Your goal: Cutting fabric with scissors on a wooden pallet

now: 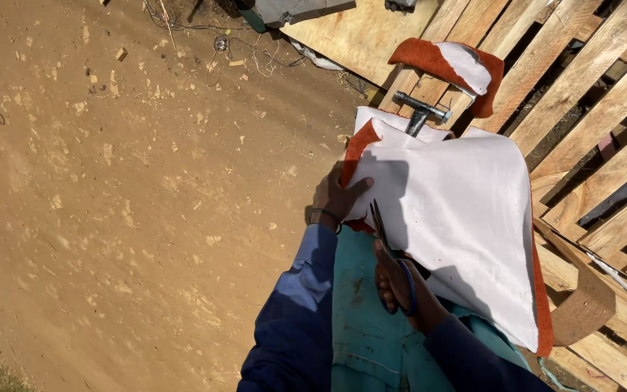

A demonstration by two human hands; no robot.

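Left hand pinches white-backed orange fabric at its left edge, thumb on white face, wrist bent, bracelet showing. Fabric drapes over person's lap and near edge of wooden pallet. Risk: slack fold lets blades wander or snag; thumb sits close to cut line, could get nicked. Right hand clenched through handles of scissors, blades parted, tips pointing up into fabric. Hammer lies on pallet beyond; tugged cloth could drag it off.

- A hammer lies on the wooden pallet.
- A folded rust-and-white scrap sits just beyond it.
- Wood chips dot the dirt ground.
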